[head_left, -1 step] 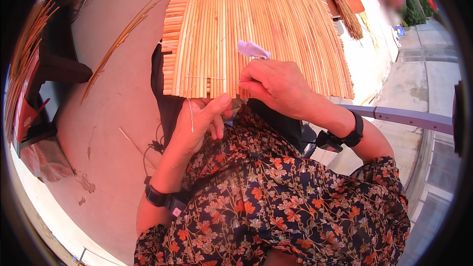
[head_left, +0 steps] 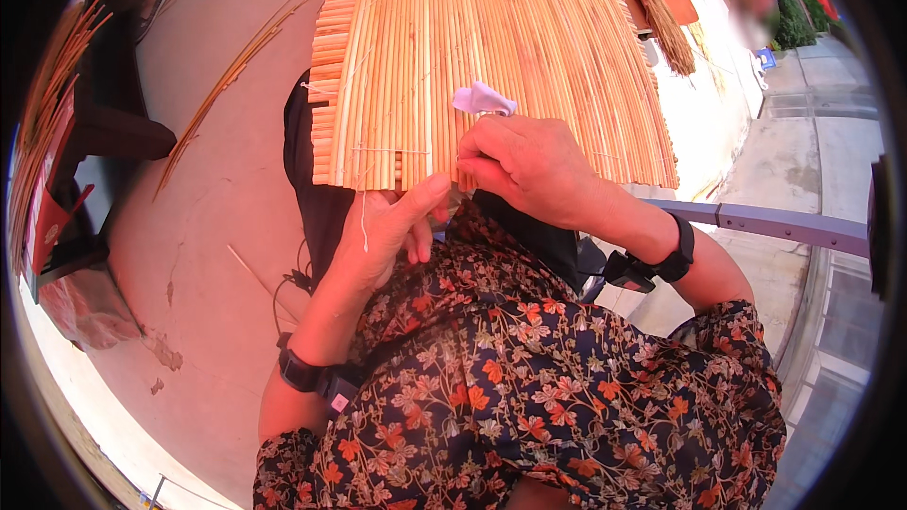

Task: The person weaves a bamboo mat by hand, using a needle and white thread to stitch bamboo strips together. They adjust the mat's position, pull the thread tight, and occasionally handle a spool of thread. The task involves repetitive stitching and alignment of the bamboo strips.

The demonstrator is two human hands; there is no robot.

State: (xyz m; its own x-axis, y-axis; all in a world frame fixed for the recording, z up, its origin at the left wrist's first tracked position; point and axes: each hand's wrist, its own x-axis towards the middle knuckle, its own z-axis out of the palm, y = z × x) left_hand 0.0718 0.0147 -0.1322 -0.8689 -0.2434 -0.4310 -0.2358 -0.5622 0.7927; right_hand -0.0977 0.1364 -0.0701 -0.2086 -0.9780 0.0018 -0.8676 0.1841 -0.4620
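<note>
A mat of straight, pale yellow reed stalks [head_left: 529, 47] lies in front of me, its near edge at my hands. My left hand [head_left: 389, 227] is at that edge, thumb stretched along it toward the right hand and fingers partly hidden beneath the stalks. White thread [head_left: 365, 227] hangs from the edge beside it. My right hand [head_left: 529, 170] rests on the mat's near edge, thumb and fingers pinched; what lies between the fingertips is hidden. Just beyond its knuckles, a crumpled light purple piece of cloth [head_left: 484, 98] sticks up. Thread stitches cross the stalks near the left hand.
A bundle of thin stalks [head_left: 669, 38] lies beyond the mat's right side. Loose long stalks [head_left: 222, 80] are on the floor to the left, near a dark piece of furniture [head_left: 118, 132]. A grey-purple bar [head_left: 756, 222] runs at the right.
My left thumb has shifted slightly up and to the right along the edge. The purple cloth and the right hand have moved very slightly left.
</note>
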